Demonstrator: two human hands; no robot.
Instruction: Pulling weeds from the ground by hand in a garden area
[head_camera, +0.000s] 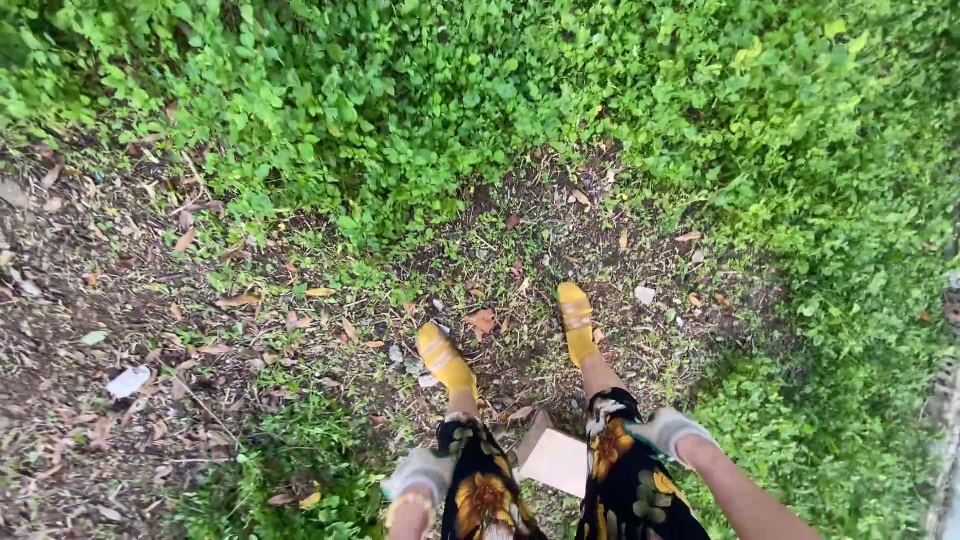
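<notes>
Head camera looks straight down at a person standing on bare, leaf-strewn soil beside a thick bank of green ground-cover plants (520, 90). Both hands wear pale grey work gloves and hang at the person's sides, holding nothing. The left hand (418, 472) sits beside the left knee, fingers curled loosely downward, with a band at the wrist. The right hand (668, 430) rests against the right thigh, loosely closed. Nearest to them is a flat tan piece of cardboard (555, 460) lying on the ground between the legs, partly hidden by dark trousers with orange flowers (625, 480). Yellow shoes (446, 362) point toward the plants, and a white scrap of litter (128, 381) lies on the soil far left.
</notes>
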